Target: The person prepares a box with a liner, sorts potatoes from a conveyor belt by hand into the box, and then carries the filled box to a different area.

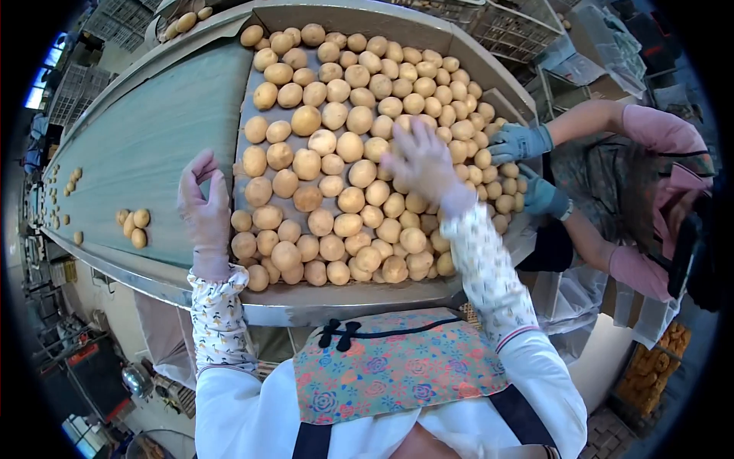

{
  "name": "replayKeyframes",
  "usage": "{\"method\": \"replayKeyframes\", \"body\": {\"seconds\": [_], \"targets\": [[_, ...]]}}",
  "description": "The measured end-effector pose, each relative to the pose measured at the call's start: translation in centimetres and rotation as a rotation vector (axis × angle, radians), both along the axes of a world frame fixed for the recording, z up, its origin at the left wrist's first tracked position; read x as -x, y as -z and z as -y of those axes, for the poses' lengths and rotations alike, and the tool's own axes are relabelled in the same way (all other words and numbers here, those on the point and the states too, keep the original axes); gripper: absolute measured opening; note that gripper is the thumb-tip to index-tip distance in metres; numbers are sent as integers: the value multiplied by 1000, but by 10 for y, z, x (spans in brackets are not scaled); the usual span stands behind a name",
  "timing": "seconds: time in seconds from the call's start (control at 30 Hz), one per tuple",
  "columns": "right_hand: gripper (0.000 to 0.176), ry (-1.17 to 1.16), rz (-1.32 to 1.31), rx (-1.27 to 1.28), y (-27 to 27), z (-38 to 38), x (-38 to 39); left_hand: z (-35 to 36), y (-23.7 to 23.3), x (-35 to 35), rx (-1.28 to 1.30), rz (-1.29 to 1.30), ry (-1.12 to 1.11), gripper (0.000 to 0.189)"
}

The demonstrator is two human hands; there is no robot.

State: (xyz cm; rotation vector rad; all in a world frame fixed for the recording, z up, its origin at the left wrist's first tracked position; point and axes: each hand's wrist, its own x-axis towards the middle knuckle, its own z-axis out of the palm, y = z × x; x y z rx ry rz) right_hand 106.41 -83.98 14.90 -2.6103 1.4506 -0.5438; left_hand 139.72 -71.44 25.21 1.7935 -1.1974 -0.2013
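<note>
Round, tan potatoes [321, 223] cover a grey sorting tray [294, 206] in front of me, mostly in a single packed layer. My right hand [420, 161], in a thin pale glove, lies over the potatoes right of the middle with its fingers spread; it is slightly blurred. At the tray's left side, by the edge of a green conveyor belt [160, 153], my left hand [205, 206] is raised in the same kind of glove. Its fingers and thumb curve around a gap with nothing visible in it.
A co-worker's blue-gloved hands [521, 144] touch potatoes at the tray's narrow right end. A few potatoes [134, 223] lie on the belt. The metal rim [329, 304] runs in front of my apron. Plastic crates [505, 30] stand behind the tray.
</note>
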Motion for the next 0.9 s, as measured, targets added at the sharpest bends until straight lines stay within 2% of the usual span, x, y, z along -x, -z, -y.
{"method": "replayKeyframes", "body": {"seconds": [0.07,0.13,0.2,0.33,0.37,0.43,0.5,0.53,0.6,0.63,0.67,0.73,0.8,0.83,0.9], "targets": [[65,-192,13,-18,-22,-72,10,2,0,6,28,-5,-13,37],[62,-401,80,-294,-47,-119,25,2,3,2,-41,42,10,46],[59,-281,220,-526,-39,-106,45,8,3,12,-24,65,28,49],[61,66,140,-37,-22,-86,63,-9,5,43,-111,94,257,82],[64,41,291,-162,-17,-94,57,-16,4,52,-208,258,414,93],[69,-251,113,-228,-31,-122,49,-33,-1,65,-408,581,732,114],[70,-392,-1,-216,-34,-127,47,-38,0,53,-539,722,724,104],[65,-284,72,-192,-30,-113,52,-40,0,44,-605,790,723,99],[58,-8,259,-117,-20,-89,62,-23,-5,33,-471,864,459,76],[56,99,111,-45,-22,-86,68,-15,-10,22,-361,961,312,75],[56,49,220,-125,-22,-96,67,-9,-26,15,-315,1048,251,66],[52,-135,157,-184,-38,-111,57,-4,-30,12,-133,425,226,55],[48,-249,153,-216,-42,-115,48,1,-31,35,47,33,146,49],[47,-187,185,-171,-30,-101,52,2,-31,42,141,-163,105,46],[46,23,240,-65,-22,-84,50,0,-15,38,166,-225,174,44]]}}
